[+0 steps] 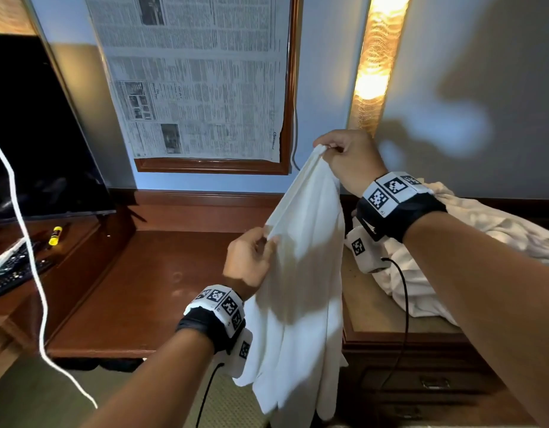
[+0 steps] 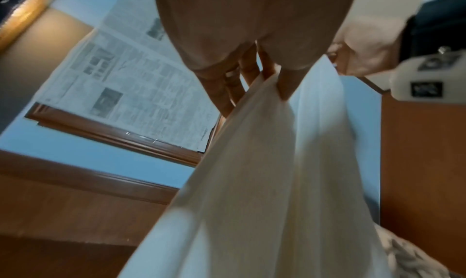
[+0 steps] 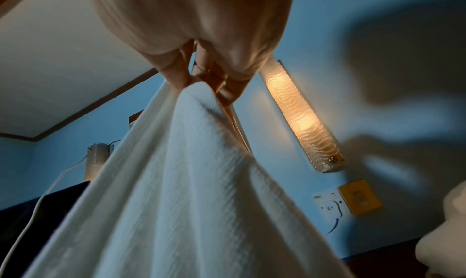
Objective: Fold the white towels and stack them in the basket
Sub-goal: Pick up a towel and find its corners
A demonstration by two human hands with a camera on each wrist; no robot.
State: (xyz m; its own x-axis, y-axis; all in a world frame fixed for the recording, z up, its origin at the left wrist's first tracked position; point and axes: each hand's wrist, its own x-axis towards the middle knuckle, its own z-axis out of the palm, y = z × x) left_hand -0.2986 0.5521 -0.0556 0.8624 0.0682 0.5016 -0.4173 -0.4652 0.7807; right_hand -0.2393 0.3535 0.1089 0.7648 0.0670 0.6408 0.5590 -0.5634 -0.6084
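A white towel [image 1: 301,291] hangs in the air in front of me, held by both hands. My right hand [image 1: 344,156] pinches its top corner up near the wall. Lower and to the left, my left hand [image 1: 254,257] pinches the towel's edge. In the left wrist view the left hand [image 2: 272,83] grips the towel [image 2: 264,182] between thumb and fingers. In the right wrist view the right hand [image 3: 201,79] holds the bunched corner of the towel [image 3: 176,182]. A heap of crumpled white towels [image 1: 470,242] lies on the cabinet at the right. No basket is in view.
A dark wooden desk [image 1: 149,288] stands below the towel, with a black television [image 1: 35,134] at the left. A white cord [image 1: 26,242] hangs at the left. A framed newspaper [image 1: 199,78] and a lit wall lamp [image 1: 378,63] are on the wall. A drawer cabinet [image 1: 421,366] stands at the right.
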